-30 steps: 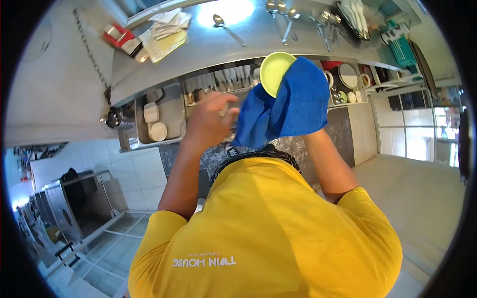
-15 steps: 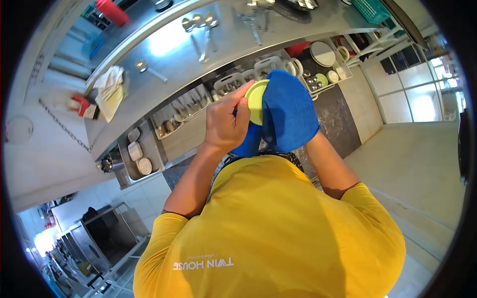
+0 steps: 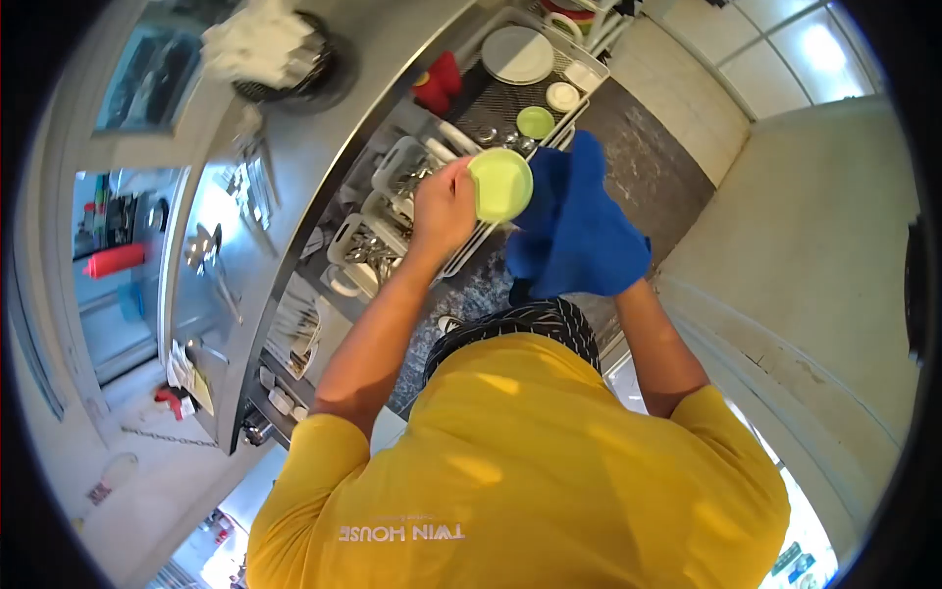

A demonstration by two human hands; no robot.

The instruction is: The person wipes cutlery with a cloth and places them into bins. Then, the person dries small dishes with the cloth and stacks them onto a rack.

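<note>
My left hand [image 3: 444, 214] grips a small light-green bowl [image 3: 502, 187] by its left rim, the inside facing up toward me. A blue cloth [image 3: 589, 231] drapes over my right hand, hiding its fingers; only the wrist [image 3: 635, 294] shows below. The cloth lies close beside the bowl's right side. Beyond both hands, a second green bowl [image 3: 536, 123] sits in a rack with a stacked white plate [image 3: 517, 55] and small white dishes [image 3: 562, 96].
White baskets of cutlery [image 3: 369, 257] stand on the shelf to the left. A steel counter [image 3: 324, 162] above carries spoons [image 3: 204, 247], other cutlery [image 3: 253, 187] and a dark bowl [image 3: 319, 59] of white paper or cloth. A pale wall [image 3: 795, 216] rises at right.
My view and body have turned right, toward the dish rack. The cloth has come away from the green bowl, whose inside now shows. My left hand still holds the bowl.
</note>
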